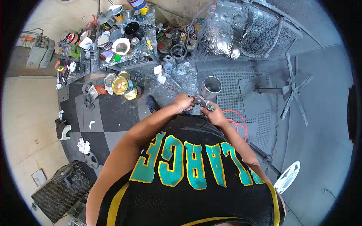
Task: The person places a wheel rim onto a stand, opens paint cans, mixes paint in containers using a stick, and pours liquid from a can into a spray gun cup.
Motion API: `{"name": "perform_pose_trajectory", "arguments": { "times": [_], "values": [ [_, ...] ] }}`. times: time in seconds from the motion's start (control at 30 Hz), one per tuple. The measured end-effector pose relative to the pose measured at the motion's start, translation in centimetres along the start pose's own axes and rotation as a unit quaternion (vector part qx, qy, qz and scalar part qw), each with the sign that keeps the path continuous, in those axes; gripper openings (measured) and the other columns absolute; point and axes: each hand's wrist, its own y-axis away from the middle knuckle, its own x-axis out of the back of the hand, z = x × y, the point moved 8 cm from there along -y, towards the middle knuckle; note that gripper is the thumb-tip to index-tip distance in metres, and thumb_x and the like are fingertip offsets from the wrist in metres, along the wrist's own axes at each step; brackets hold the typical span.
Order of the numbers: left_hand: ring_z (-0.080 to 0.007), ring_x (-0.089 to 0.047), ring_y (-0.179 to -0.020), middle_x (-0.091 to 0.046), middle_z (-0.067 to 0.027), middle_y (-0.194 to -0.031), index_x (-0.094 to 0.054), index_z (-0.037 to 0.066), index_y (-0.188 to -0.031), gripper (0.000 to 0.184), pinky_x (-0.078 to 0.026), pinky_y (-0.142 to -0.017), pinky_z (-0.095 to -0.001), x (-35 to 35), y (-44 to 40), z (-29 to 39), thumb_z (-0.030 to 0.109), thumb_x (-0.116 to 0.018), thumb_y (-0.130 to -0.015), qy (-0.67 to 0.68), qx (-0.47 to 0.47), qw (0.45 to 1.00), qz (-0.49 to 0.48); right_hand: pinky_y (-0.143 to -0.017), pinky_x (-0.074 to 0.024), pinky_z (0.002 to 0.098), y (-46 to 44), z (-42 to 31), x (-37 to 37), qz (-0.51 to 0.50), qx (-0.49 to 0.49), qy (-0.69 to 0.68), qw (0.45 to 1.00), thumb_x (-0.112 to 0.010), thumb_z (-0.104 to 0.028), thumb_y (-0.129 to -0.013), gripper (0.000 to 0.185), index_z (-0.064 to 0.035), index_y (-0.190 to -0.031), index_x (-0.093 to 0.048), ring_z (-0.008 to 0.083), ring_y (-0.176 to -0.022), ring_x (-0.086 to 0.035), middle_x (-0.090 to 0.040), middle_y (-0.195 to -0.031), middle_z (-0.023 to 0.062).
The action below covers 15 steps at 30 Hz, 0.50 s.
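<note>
Just ahead of my shirt, both hands meet at a small dark metal tool that looks like a spray gun. My left hand has its fingers wrapped round one end of it. On the other side my right hand is closed on the tool's lower end, near a green-tipped fitting. A metal cup stands just beyond my right hand. An orange-red hose loops on the floor to the right of that hand.
A cluttered bench holds paint cans, bowls and lids at the upper left. Gold-lidded cans stand on the floor before it. Perforated mats lie right of centre. A metal stand is at the right, and a white wheel lower right.
</note>
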Motion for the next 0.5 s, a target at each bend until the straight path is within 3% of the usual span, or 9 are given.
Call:
{"name": "perform_pose_trajectory", "arguments": {
  "times": [0.5],
  "values": [
    [-0.015, -0.063, -0.064, -0.07, -0.0086, -0.089, -0.067, 0.002, -0.103, 0.029, -0.055, -0.056, -0.0291, -0.1, 0.2, -0.4, 0.029, -0.056, -0.099, 0.067, 0.023, 0.997, -0.007, -0.065, -0.0484, 0.0331, 0.2, -0.5, 0.3, 0.003, -0.017, 0.018, 1.0, -0.072, -0.022, -0.094, 0.042, -0.0065, -0.132, -0.062, 0.0139, -0.068, -0.057, -0.069, -0.083, 0.0063]
  ]
}}
